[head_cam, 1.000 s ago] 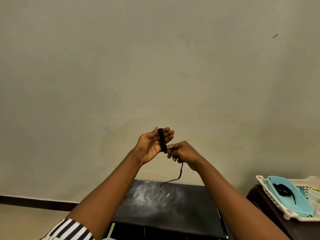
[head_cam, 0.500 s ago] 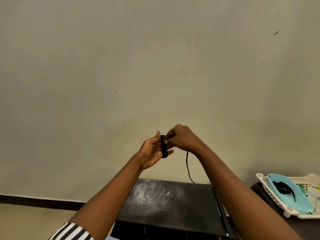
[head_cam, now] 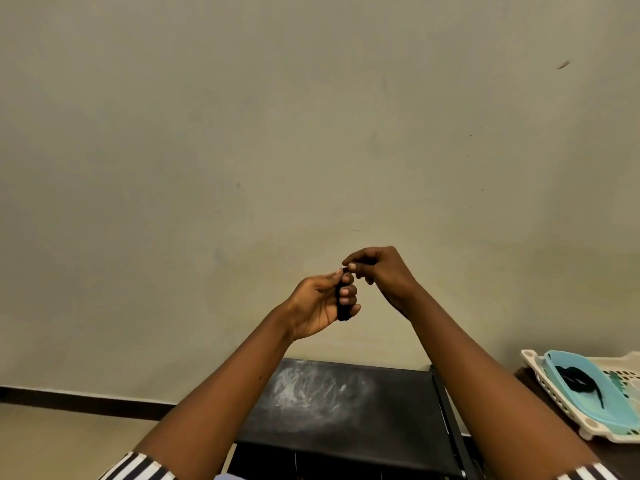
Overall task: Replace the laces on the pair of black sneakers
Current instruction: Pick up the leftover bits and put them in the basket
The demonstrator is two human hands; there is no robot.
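My left hand [head_cam: 320, 301] is raised in front of the wall, and a black shoelace [head_cam: 343, 308] is coiled round its curled fingers as a thick dark bundle. My right hand [head_cam: 379, 271] sits just above and to the right, pinching the lace's end at the top of the coil. No loose tail hangs below the hands. A second black lace [head_cam: 576, 381] lies in a light blue tray [head_cam: 609, 408] at the far right. No sneakers are in view.
A black table [head_cam: 391, 407] with a whitish smear stands below my arms against the beige wall. The blue tray rests in a white plastic basket [head_cam: 535, 368] on a dark surface at the right edge.
The hanging tail of the lace has been wound up and is gone from view. My left fingers have curled round the coil, and my right hand has risen slightly above it.
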